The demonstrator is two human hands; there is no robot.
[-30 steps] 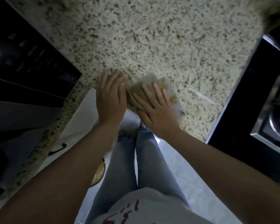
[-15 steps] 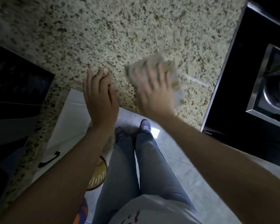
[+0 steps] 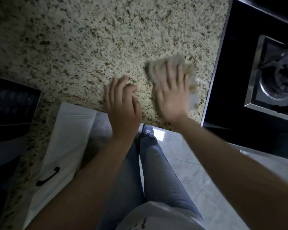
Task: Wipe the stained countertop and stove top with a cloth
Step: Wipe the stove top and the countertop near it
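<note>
No text, label or number can be read; the red marks on the white shirt (image 3: pixel 158 218) at the bottom are illegible.

One cloth (image 3: pixel 170 70), one bench (image 3: pixel 93 47), one stove top (image 3: pixel 236 77) with one burner (image 3: pixel 279 80) visible. Two hands: left hand (image 3: pixel 122 103), right hand (image 3: pixel 171 95). One cabinet door (image 3: pixel 68 146), one handle (image 3: pixel 47 176).

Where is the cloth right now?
The cloth lies on the speckled countertop under the right hand, close to the black stove top on the right.
</note>
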